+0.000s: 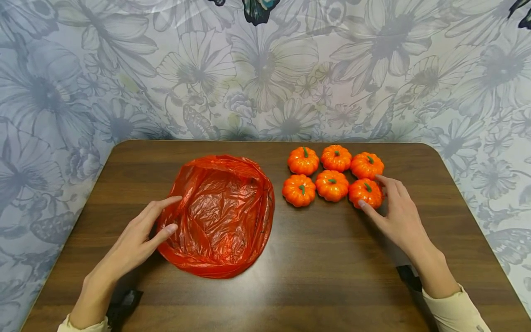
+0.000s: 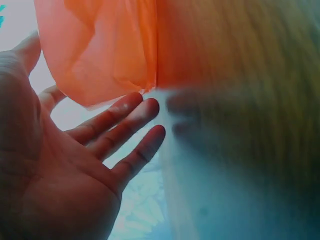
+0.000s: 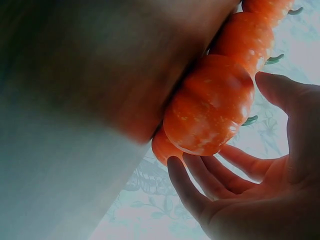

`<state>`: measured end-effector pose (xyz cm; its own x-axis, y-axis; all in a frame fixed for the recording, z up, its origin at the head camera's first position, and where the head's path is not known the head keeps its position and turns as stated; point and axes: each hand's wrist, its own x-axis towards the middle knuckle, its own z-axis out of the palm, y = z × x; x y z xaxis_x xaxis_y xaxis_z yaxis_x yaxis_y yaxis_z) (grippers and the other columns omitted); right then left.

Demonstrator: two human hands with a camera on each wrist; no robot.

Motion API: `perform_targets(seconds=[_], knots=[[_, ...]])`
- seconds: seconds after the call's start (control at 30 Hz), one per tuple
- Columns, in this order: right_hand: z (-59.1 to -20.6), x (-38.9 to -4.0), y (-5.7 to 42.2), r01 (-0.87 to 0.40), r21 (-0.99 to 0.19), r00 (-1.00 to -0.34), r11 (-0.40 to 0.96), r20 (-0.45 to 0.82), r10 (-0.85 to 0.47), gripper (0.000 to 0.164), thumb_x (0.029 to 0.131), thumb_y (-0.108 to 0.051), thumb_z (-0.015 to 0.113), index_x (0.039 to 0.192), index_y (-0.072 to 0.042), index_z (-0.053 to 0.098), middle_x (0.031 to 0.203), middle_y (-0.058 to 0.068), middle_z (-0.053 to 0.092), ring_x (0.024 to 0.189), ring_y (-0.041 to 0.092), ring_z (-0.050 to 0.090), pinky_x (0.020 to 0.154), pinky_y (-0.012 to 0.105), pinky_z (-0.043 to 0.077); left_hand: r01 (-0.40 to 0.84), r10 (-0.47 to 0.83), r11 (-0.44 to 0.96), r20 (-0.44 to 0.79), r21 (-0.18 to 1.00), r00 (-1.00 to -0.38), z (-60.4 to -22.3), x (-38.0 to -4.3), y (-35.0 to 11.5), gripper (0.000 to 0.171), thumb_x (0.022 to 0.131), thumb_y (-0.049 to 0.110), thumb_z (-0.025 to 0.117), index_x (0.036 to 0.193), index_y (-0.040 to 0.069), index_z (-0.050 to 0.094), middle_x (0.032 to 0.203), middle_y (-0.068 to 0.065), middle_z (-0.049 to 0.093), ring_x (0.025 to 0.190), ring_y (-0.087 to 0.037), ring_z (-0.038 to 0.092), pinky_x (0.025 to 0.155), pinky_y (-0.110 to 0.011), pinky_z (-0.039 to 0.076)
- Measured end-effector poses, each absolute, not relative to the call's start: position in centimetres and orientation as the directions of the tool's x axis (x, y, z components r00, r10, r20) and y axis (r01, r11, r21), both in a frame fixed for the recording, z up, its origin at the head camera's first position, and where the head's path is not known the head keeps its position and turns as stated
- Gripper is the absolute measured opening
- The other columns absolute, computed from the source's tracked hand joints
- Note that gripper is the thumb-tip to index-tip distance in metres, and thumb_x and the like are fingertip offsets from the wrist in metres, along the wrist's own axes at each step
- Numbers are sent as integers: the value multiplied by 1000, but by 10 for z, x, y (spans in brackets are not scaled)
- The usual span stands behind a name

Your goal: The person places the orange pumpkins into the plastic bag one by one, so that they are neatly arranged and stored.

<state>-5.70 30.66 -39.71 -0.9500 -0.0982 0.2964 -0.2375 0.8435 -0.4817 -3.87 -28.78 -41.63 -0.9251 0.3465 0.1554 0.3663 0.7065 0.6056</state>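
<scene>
A red plastic bag (image 1: pixel 220 216), its mouth spread wide, sits on the left half of the table. My left hand (image 1: pixel 134 235) is at its left side, thumb and index finger apart against the rim; in the left wrist view the other fingers of that hand (image 2: pixel 85 155) are loosely extended by the bag (image 2: pixel 100 50). Small orange pumpkins with green stems stand in two rows on the right. Around the front right pumpkin (image 1: pixel 366 193) my right hand (image 1: pixel 400 216) is spread, thumb in front, fingers behind. In the right wrist view, its thumb looks slightly off the pumpkin (image 3: pixel 210 107).
Left of that pumpkin stand the front middle pumpkin (image 1: pixel 332 186) and front left pumpkin (image 1: pixel 299 190). Behind are the back left (image 1: pixel 303 161), back middle (image 1: pixel 336 158) and back right pumpkin (image 1: pixel 367 165). The brown wooden table (image 1: pixel 315 276) meets a floral-patterned backdrop (image 1: pixel 265 83).
</scene>
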Motion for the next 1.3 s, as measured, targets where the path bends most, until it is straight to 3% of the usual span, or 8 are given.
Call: perform_targets(seconds=[0.2,0.37,0.47,0.53,0.63,0.83,1.1,1.3], knots=[[-396,-56,304,-231,-477,-954,848,283,-101,72,87,-20,86,145,3,49,136,25,54,122,42,50,101,60,40,347,347,697,129,628,-929,-419,-41,-289,72,99,20,74,161,34,41,154,2,54,141,-17,48,108,0,22],[-397,-56,303,-233,-473,-954,850,283,-104,73,85,-20,88,143,3,50,137,25,54,126,44,49,102,62,40,349,357,705,116,617,-927,-421,-42,-289,67,99,20,74,159,31,45,154,3,55,139,-22,53,107,0,24],[-397,-56,303,-237,-470,-952,850,286,-108,73,84,-21,89,141,3,52,136,25,54,128,44,49,104,62,40,374,371,720,132,585,-919,-422,-42,-290,65,97,17,76,155,27,50,145,3,62,125,-19,62,102,-8,39],[-397,-56,303,-239,-468,-952,851,287,-110,73,83,-22,90,141,3,53,136,25,54,129,44,49,104,62,39,398,383,724,151,563,-911,-423,-42,-290,65,95,14,78,153,25,52,130,4,67,108,-13,64,91,-16,47],[-398,-56,304,-237,-466,-952,853,286,-108,73,82,-22,91,140,2,54,136,25,54,129,44,49,104,62,40,419,392,722,174,550,-903,-424,-43,-291,66,91,10,80,151,22,55,117,6,67,97,-8,61,82,-22,49],[-398,-56,305,-225,-473,-957,852,269,-103,75,82,-24,91,141,1,53,138,25,53,129,45,49,103,65,40,435,400,705,192,560,-896,-425,-42,-291,64,90,8,81,148,20,58,138,4,66,113,-8,63,97,-7,39],[-399,-57,306,-221,-474,-961,853,257,-106,78,81,-23,92,143,2,51,140,26,54,130,46,50,102,66,41,444,403,709,202,548,-893,-426,-42,-291,64,90,7,81,147,29,62,140,7,66,131,-21,60,109,-2,26],[-400,-56,306,-219,-470,-961,855,254,-107,79,82,-24,91,144,2,51,139,26,55,128,46,51,101,67,42,454,411,701,209,550,-888,-428,-42,-292,63,89,7,82,146,25,62,139,5,67,130,-17,61,109,-2,26]])
